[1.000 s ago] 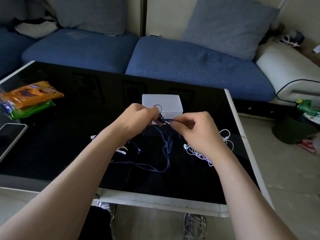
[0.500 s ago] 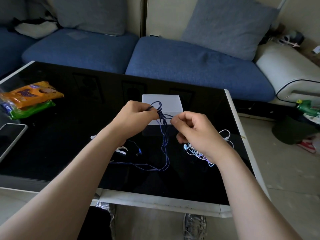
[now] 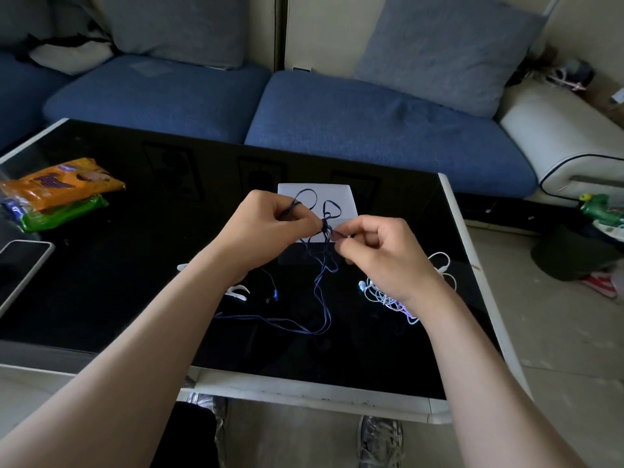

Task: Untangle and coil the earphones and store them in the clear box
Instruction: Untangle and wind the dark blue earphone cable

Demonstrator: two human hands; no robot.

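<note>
Dark blue earphones (image 3: 322,288) hang in a tangle between my hands above the black table. My left hand (image 3: 266,228) pinches the knot from the left, with two loops of cord sticking up past its fingers. My right hand (image 3: 378,251) pinches a strand at the knot from the right. The cord trails down to the tabletop, where a blue earbud (image 3: 274,295) lies. The clear box (image 3: 342,201) stands just behind my hands, partly hidden. A tangled heap of white earphones (image 3: 388,298) lies under my right wrist.
The black glass table (image 3: 135,265) has a white rim. Orange and green snack packets (image 3: 60,194) and a phone (image 3: 17,265) lie at its left end. A white earphone piece (image 3: 238,292) shows beside my left forearm. A blue sofa (image 3: 371,119) runs behind the table.
The knot has loosened: two cord loops now stand up above my fingers. My hands have stayed close together in front of the box, the right one shifting slightly as it picks at a strand.
</note>
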